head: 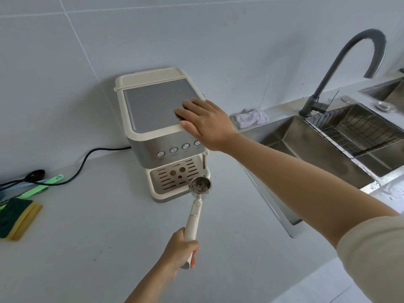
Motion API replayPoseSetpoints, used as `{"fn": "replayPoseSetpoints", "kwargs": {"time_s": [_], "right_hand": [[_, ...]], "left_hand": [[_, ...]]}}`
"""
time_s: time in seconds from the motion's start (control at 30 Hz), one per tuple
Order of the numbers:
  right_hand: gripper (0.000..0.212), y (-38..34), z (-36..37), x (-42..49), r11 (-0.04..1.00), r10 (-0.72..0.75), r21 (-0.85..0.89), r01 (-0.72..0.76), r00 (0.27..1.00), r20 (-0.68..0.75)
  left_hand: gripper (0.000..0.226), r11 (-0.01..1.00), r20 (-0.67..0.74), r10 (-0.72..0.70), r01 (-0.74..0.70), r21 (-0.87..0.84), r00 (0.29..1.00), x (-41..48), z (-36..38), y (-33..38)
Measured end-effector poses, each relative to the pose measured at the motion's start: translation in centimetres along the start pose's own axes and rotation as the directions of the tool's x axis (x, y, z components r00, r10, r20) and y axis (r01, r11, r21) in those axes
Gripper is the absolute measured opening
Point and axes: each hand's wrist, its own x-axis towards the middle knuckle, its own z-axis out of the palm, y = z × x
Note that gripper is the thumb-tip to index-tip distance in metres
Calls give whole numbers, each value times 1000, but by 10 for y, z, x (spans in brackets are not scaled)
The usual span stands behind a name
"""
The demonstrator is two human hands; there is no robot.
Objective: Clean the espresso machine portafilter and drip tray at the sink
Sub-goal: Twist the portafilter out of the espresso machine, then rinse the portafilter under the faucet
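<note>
Left hand (179,248) grasps the cream-handled steel portafilter (200,186), out but gritty with grounds; right hand (207,123) rests flat on the cream-and-steel espresso machine (153,106), slotted cream drip tray (168,178) unremoved.

Cream matt plastic espresso machine (153,119) with brushed-steel front; shiny metal portafilter (201,186) basket; dull steel sink (314,149); smooth grey bench (109,226).

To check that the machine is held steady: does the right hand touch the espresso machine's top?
Touching. The head view shows the right hand lying flat on the espresso machine, fingers on its grey top, thumb on the cream rim.
</note>
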Motion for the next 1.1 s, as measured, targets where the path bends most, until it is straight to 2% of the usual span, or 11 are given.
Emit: {"fn": "replayPoseSetpoints", "kwargs": {"time_s": [0.07,0.2,0.3,0.37,0.53,0.77,0.93,1.1], "right_hand": [[68,-2,-4,0,1000,28,-11,-27,998,52],[69,-6,-10,-7,996,89,-7,-89,986,144],[58,-5,-20,-19,990,141,-1,-144,969,200],[53,0,-30,-29,971,229,7,-239,938,259],[66,36,-37,-62,923,351,19,-385,860,371],[68,128,-27,-124,810,507,25,-585,722,470],[69,218,-23,-168,802,497,25,-597,690,526],[71,318,-33,-213,797,463,73,-599,684,564]], "left_hand": [[23,1000,36,2,-3,11,999,-4,5,-1],[13,998,90,38,-42,52,995,-2,19,6],[13,995,116,71,-78,60,991,4,30,20],[12,993,128,88,-97,63,988,8,36,31],[11,989,122,134,-139,41,984,23,51,62],[11,989,68,133,-137,56,989,56,92,106],[13,991,15,118,-118,56,993,98,151,148],[15,997,-52,69,-70,-18,996,140,227,192]]}}
